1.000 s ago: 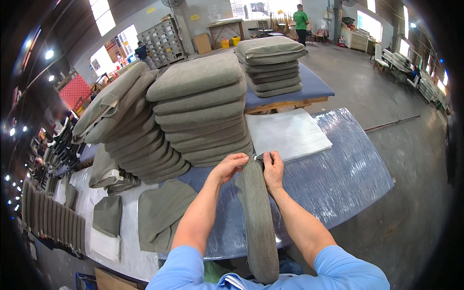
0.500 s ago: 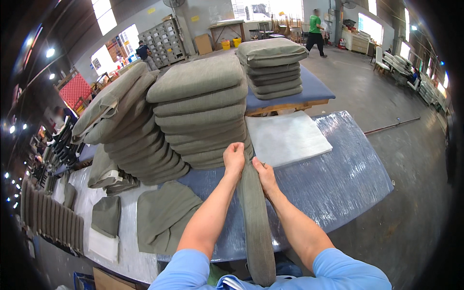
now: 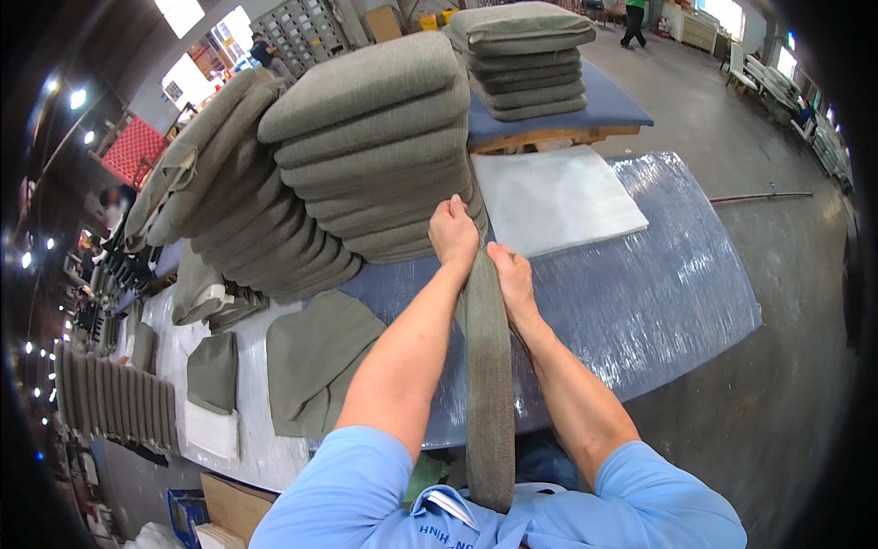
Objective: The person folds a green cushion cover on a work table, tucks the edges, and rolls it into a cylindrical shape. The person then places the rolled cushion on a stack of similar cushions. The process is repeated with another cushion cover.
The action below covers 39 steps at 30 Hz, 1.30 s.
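Note:
A grey-green fabric cushion (image 3: 489,384) stands on its narrow edge between my forearms, its near end against my blue shirt. My left hand (image 3: 455,236) is closed at the cushion's far upper end, fingers curled in a pinch on the cover. Just right of it and slightly nearer, my right hand (image 3: 514,276) is also closed, thumb up, on the same far end. What exactly lies between the fingertips is hidden. Directly behind my hands rises a tall stack of matching cushions (image 3: 370,151).
A leaning cushion stack (image 3: 265,215) stands left, and another stack (image 3: 526,69) at the back. White padding sheets (image 3: 558,201) lie on the plastic-wrapped blue table (image 3: 640,302). Loose grey-green covers (image 3: 320,366) lie left. A row of upright cushions (image 3: 114,398) stands far left. People are in the background.
The view has tipped downward, so the stacks and table sit higher in the picture. Both hands stay closed at the cushion's far end, with the left wrist turned slightly.

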### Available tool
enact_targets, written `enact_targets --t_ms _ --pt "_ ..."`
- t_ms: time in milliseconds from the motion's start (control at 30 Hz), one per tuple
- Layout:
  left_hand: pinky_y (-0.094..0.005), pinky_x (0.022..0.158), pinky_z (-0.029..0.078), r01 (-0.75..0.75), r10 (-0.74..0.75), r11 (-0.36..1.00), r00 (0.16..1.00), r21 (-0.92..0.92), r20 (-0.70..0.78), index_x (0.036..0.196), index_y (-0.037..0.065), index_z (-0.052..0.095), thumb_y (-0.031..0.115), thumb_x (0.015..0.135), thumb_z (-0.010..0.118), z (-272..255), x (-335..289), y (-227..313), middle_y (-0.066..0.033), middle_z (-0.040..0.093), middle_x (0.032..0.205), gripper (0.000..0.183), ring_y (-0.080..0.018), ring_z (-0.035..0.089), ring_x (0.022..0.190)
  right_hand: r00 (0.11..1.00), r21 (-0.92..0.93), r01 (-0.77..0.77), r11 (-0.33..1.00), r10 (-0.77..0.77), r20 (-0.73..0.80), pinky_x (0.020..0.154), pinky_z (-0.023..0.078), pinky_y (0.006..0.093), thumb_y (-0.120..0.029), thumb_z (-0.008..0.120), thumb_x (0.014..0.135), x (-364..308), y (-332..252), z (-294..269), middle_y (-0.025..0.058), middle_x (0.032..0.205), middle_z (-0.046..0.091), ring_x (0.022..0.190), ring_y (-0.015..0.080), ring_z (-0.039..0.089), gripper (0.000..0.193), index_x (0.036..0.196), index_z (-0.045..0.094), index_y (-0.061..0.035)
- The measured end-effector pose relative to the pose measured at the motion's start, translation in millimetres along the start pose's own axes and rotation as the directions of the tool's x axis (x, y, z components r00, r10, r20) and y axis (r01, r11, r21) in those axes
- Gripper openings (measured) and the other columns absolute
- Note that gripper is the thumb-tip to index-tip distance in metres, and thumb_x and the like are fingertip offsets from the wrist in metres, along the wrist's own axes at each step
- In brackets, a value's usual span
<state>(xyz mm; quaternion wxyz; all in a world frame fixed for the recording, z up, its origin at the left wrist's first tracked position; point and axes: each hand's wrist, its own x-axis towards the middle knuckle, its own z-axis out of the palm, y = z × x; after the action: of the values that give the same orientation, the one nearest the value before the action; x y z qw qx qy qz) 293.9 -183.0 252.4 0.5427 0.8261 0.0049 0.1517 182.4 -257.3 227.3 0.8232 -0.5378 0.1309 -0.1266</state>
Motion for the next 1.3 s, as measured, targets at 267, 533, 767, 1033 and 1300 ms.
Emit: enact_targets --t_ms 267,533,767,1033,1300 --pt "-0.0374 0.089 0.05 0.258 -0.098 0.908 0.896 -0.33 0.432 0.093 0.005 0.074 0.062 0.111 0.046 -31.6 -4.7 -18.1 -0.0056 0.073 0.097 0.066 -0.0195 0.065 0.094 0.995 -0.206 0.063 0.977 -0.078 -0.064 0.084 0.052 0.03 -0.045 0.062 0.109 13.6 3.6 -13.0 0.0041 0.093 0.076 0.092 0.0121 0.066 0.045 0.107 0.081 -0.0041" --pt "-0.0288 0.084 0.05 0.284 -0.081 0.928 0.784 -0.24 0.616 0.114 0.005 0.068 0.046 0.105 0.069 -46.1 -63.1 1.5 -0.0014 0.068 0.098 0.043 -0.0087 0.061 0.092 0.893 -0.497 0.265 0.826 -0.405 -0.197 0.058 0.038 0.0397 -0.048 0.063 0.108 56.1 -7.8 -18.1 0.0055 0.06 0.047 0.063 0.0142 0.038 0.062 0.07 0.055 0.0011" --pt "-0.028 0.086 0.051 0.22 -0.098 0.947 0.891 -0.232 0.444 0.115 0.002 0.071 0.044 0.099 0.076 -52.4 -66.1 -12.9 -0.0054 0.074 0.106 0.045 -0.0103 0.063 0.096 0.879 -0.688 0.353 0.634 -0.476 0.012 0.058 0.044 0.0481 -0.044 0.07 0.097 75.2 -8.3 10.4 0.0214 0.063 0.061 0.054 0.0343 0.053 0.054 0.068 0.066 0.001" --pt "-0.0288 0.09 0.049 0.278 -0.145 0.903 0.915 -0.328 0.377 0.116 0.0 0.074 0.041 0.1 0.073 -82.5 -47.4 -24.4 -0.0065 0.073 0.107 0.044 -0.014 0.064 0.098 0.914 -0.628 0.327 0.706 -0.405 0.021 0.066 0.051 0.0509 -0.045 0.069 0.094 81.6 9.6 55.4 0.0244 0.074 0.067 0.068 0.0436 0.067 0.049 0.074 0.072 -0.0002" --pt "-0.0301 0.09 0.049 0.33 -0.247 0.871 0.935 -0.365 0.256 0.119 0.001 0.073 0.037 0.101 0.069 -97.8 -39.5 -34.9 -0.0054 0.072 0.111 0.041 -0.0147 0.064 0.101 0.968 -0.569 0.248 0.784 -0.184 0.168 0.082 0.058 0.0535 -0.05 0.066 0.095 81.8 -0.4 76.3 0.0228 0.092 0.075 0.09 0.0458 0.073 0.046 0.087 0.081 -0.007"
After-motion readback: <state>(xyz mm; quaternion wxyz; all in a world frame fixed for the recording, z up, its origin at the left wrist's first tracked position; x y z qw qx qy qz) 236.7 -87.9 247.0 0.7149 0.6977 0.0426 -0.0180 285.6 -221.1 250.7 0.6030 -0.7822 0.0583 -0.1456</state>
